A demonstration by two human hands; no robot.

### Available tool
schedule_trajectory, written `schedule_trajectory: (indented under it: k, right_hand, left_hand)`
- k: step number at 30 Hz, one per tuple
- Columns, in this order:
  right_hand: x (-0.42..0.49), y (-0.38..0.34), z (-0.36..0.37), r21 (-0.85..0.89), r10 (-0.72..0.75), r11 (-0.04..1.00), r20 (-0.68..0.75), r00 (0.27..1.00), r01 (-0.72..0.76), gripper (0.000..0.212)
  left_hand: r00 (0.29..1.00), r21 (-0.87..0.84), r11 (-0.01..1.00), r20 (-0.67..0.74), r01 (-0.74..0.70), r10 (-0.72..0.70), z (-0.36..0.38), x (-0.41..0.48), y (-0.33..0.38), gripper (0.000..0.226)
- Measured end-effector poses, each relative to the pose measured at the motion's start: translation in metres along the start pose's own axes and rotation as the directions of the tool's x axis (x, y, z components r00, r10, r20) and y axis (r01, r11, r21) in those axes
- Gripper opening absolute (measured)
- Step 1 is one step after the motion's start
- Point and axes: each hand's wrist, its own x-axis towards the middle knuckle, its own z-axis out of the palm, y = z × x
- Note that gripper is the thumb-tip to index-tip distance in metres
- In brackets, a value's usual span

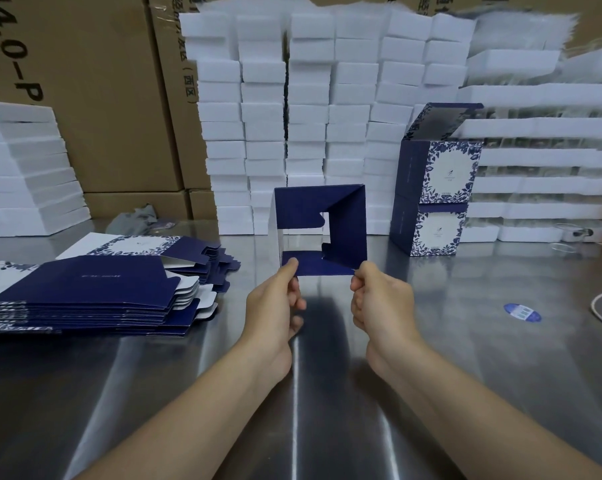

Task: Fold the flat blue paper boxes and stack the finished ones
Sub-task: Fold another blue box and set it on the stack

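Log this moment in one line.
step: folding | left hand, right hand pinch open box | flats left | finished stack right

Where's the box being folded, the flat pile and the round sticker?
half-folded box (348, 230), head view, its dark right wall.
pile of flat boxes (95, 282), head view, top sheet's blue panel.
round blue sticker (522, 312), head view, its middle.

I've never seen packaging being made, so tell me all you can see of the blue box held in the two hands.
The half-folded box is thin dark blue card, white inside, opened into a square tube seen end-on. Flaps across its open end are partly folded in, leaving a gap. It is held up over the steel table: the left hand pinches its lower left corner, the right hand its lower right.
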Motion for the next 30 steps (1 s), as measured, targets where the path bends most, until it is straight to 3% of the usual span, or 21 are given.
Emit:
schedule_trajectory:
  k: [3,8,12,15,19,24,27,30]
  right_hand:
    - [-0.001,0.002,0.0,0.026,-0.003,1.0,0.004,1.0,0.003,0.031]
    - [0.001,0.004,0.0,-0.005,0.024,1.0,0.029,0.999,-0.024,0.028]
    - [0.002,0.005,-0.001,-0.038,0.09,0.996,0.117,0.989,-0.086,0.024]
    - [0.0,0.008,0.002,-0.098,0.122,0.99,0.188,0.975,-0.105,0.023]
    - [0.004,0.008,0.002,-0.066,0.074,0.996,0.134,0.988,-0.066,0.024]
    - [0.015,0.0,-0.005,-0.062,-0.01,0.998,0.057,0.998,0.014,0.031]
    - [0.024,-0.008,-0.011,-0.106,-0.059,0.992,0.041,0.997,0.063,0.038]
    - [0.028,-0.013,-0.019,-0.202,-0.11,0.973,0.029,0.994,0.114,0.033]
  left_hand:
    - [0.995,-0.028,0.996,0.065,0.079,-0.078,0.003,-0.004,-0.001,0.04]
    - [0.987,0.012,0.995,0.126,0.094,-0.095,0.004,-0.007,-0.001,0.029]
    - [0.978,-0.056,0.987,0.153,0.149,-0.139,0.003,-0.006,0.003,0.029]
    - [0.974,-0.01,0.992,0.188,0.129,-0.125,0.002,-0.007,0.001,0.029]
    - [0.975,0.128,0.991,0.212,0.043,-0.069,0.002,-0.008,-0.001,0.031]
    - [0.929,0.17,0.981,0.338,0.096,-0.15,-0.004,-0.004,0.006,0.022]
    - [0.962,0.147,0.985,0.242,0.094,-0.128,-0.01,0.002,0.01,0.036]
    - [0.995,0.038,0.999,0.104,-0.019,0.015,-0.016,0.008,0.02,0.052]
